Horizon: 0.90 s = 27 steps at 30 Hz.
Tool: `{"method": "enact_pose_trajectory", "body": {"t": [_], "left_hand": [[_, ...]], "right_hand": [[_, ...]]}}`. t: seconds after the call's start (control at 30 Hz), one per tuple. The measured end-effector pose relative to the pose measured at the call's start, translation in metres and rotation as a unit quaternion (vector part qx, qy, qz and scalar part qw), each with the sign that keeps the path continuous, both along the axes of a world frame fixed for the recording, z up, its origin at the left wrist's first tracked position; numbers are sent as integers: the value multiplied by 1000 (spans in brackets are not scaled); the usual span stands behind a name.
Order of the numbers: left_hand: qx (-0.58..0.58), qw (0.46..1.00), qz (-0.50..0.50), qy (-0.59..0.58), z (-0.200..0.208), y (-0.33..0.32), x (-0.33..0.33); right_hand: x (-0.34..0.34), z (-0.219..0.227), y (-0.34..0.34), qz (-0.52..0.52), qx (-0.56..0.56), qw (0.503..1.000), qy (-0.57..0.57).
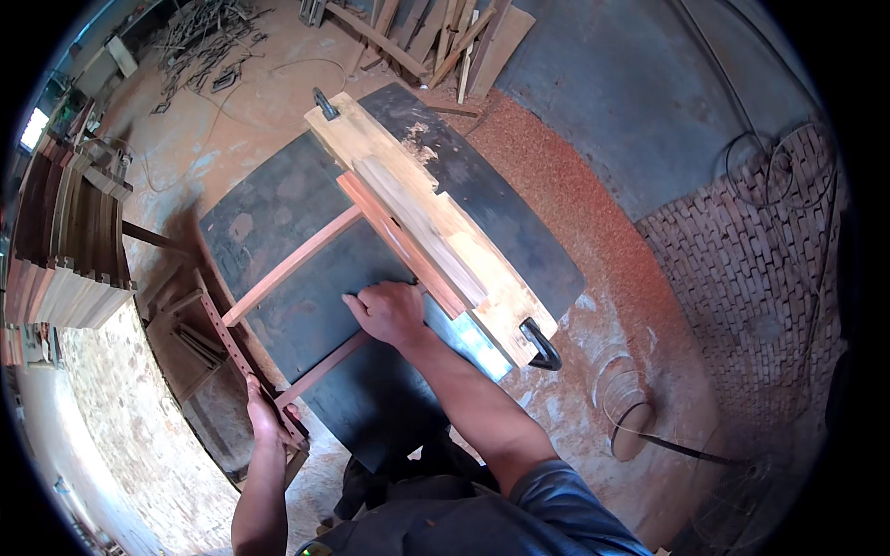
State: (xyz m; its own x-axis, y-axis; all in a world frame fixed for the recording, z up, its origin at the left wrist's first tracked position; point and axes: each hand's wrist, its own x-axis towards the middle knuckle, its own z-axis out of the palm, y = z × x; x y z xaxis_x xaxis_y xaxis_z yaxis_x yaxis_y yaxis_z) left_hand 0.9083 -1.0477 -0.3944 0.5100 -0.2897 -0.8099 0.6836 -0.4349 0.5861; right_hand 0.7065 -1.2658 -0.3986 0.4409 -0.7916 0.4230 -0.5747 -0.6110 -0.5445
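Note:
A reddish wooden frame (pixel 295 266), made of two long rails joined by two crossbars, lies over a dark metal machine table (pixel 269 199). Its right rail rests along a pale wooden fence board (pixel 371 139) with a greyish strip (pixel 422 227) on it. Black C-clamps grip the board's far end (pixel 324 104) and near end (pixel 542 346). My left hand (pixel 265 413) is closed around the near end of the left rail, which overhangs the table edge. My right hand (pixel 387 311) is closed over the near crossbar, close to the right rail; its fingertips are mostly hidden.
Curved wooden pieces (pixel 69 232) are stacked high at the left. Below the table's left edge stands a wooden crate (pixel 190 357). Sawdust (pixel 575 176) covers the floor to the right, near stacked bricks (pixel 742 250). Boards (pixel 454 42) and a scrap heap (pixel 209 42) lie at the back.

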Motion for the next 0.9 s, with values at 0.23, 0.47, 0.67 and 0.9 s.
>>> {"method": "enact_pose_trajectory", "body": {"t": [0.23,0.47,0.67,0.9], "left_hand": [[-18,1000,4,9,2,-18,21],[-13,1000,4,-13,-1,-36,43],[-37,999,-8,-19,-14,-44,67],[-43,998,-26,-25,-15,-60,85]], "right_hand": [[22,-4,-19,9,0,1000,0],[43,4,-35,-2,30,999,21],[61,-5,-51,-2,16,1000,0],[77,-4,-64,1,22,1000,10]]}}
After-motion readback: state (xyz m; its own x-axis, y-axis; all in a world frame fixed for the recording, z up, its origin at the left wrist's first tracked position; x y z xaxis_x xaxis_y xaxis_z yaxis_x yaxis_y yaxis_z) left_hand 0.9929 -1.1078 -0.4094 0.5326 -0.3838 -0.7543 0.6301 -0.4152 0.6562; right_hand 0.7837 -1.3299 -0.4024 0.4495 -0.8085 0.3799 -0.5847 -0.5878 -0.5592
